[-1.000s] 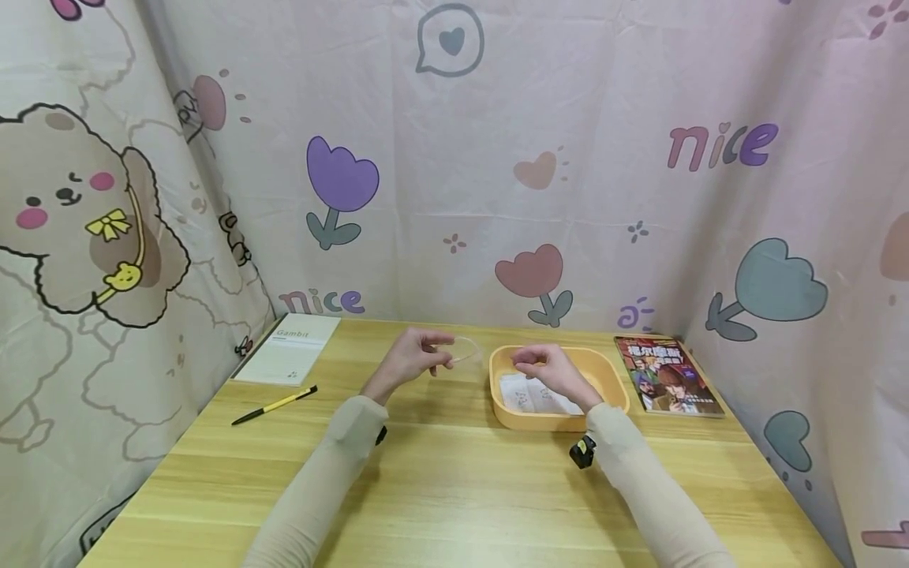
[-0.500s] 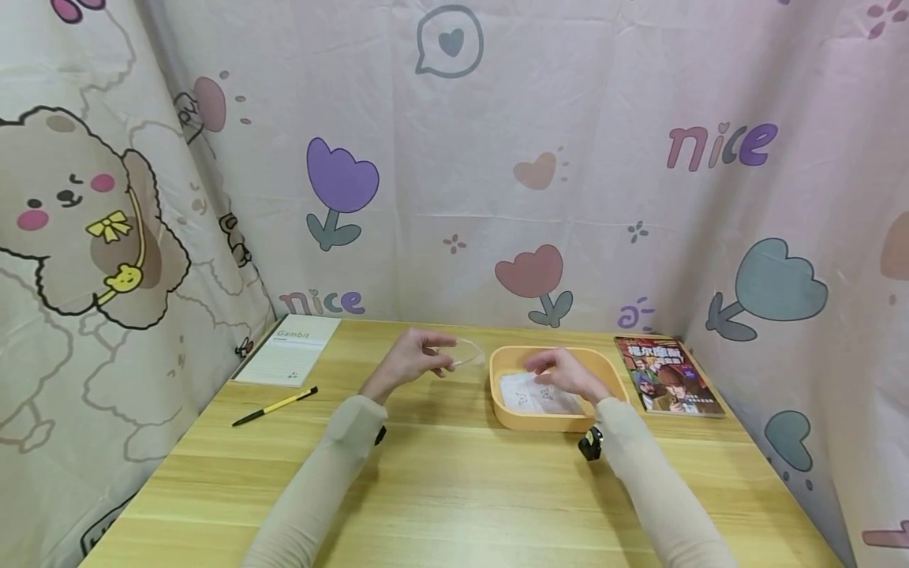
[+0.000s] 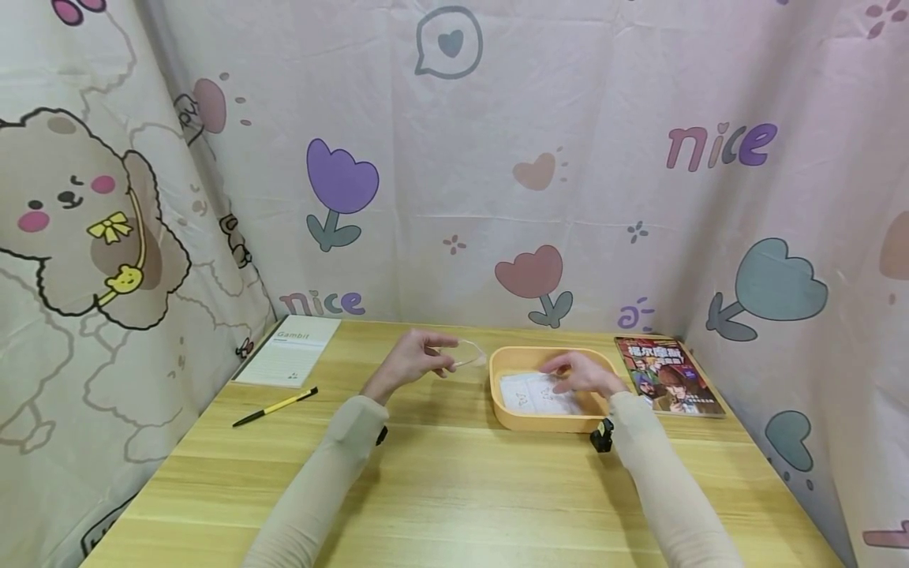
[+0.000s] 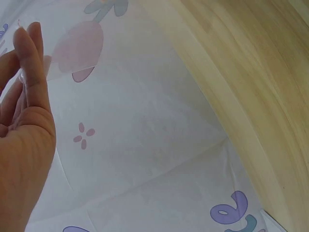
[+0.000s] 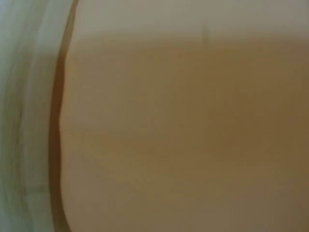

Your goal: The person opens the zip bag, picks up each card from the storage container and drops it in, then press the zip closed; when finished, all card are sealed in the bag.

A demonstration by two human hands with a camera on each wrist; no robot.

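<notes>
My left hand (image 3: 415,363) pinches a small piece of clear plastic film (image 3: 470,353), bowed into a loop, above the table left of the basket. In the left wrist view the film (image 4: 75,60) is see-through, and its exact kind is unclear. My right hand (image 3: 582,373) is over the yellow-orange plastic basket (image 3: 547,423), fingers parted and loosely bent. Below them, white printed packets (image 3: 529,394) lie in the basket; whether the fingertips touch them cannot be told. The basket wall (image 5: 183,121) fills the right wrist view, blurred, with no fingers showing.
A white notebook (image 3: 287,355) lies at the table's back left, with a yellow and black pen (image 3: 275,407) in front of it. Right of the basket is a colourful comic-style book (image 3: 671,379). Printed curtains (image 3: 440,197) hang behind the wooden table (image 3: 454,489).
My right hand has moved right and slightly down within the basket, uncovering more of the white packets. The left hand keeps nearly still with the film.
</notes>
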